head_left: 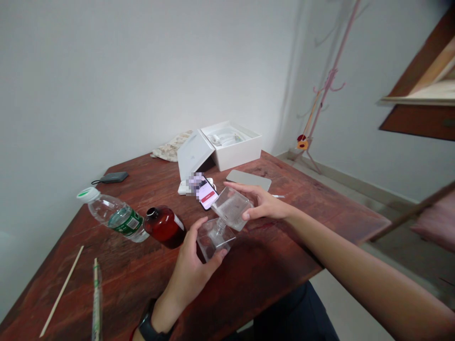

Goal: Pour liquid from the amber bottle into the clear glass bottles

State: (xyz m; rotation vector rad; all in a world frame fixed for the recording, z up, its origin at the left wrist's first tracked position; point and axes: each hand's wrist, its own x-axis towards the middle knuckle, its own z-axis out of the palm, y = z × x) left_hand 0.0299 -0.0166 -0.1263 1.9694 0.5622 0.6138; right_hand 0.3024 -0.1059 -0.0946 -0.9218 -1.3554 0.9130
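My left hand (199,263) grips a clear square container (215,244) by its sides, thumb at the near edge. A second clear square container (232,208) is in my right hand (263,201), tilted above and beside the first one. Between the two shows a narrow transparent neck (219,226); I cannot tell which container it belongs to. The upper container looks cloudy inside, its contents unclear. Left of my left hand stands a brown bottle (165,229) without a cap. A phone (206,193) with a lit screen lies just beyond the containers.
A capped water bottle (113,215) stands at the left. Chopsticks, one bare (62,291) and some in a wrapper (96,300), lie nearer me. Behind are an open white box (236,154), its leaning lid (194,154), a silver slab (249,179) and a grey case (115,177).
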